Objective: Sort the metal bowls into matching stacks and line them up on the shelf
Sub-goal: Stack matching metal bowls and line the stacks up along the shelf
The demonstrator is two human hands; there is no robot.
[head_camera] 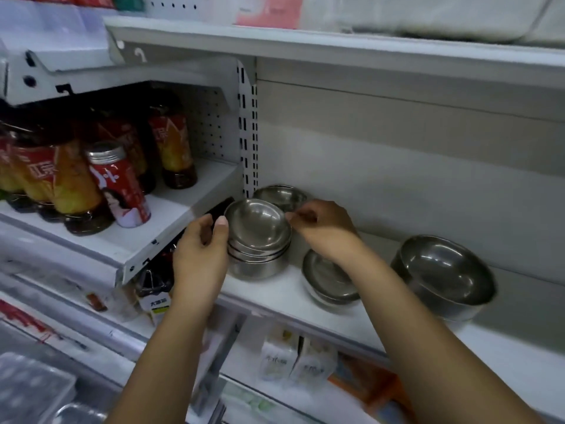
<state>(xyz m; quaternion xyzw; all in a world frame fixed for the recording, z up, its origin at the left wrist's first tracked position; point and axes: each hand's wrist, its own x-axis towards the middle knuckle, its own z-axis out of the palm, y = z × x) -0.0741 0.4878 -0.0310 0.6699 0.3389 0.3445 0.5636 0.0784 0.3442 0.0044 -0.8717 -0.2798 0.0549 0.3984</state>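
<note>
Bare forearms reach in: left grip cups the stack of bowls at the shelf's left end, thumb on its rim; right grip pinches the top rim. Thin steel looks light, stiff and slick, so hold the rims. A loose bowl behind and a shallow bowl alongside crowd it.
</note>
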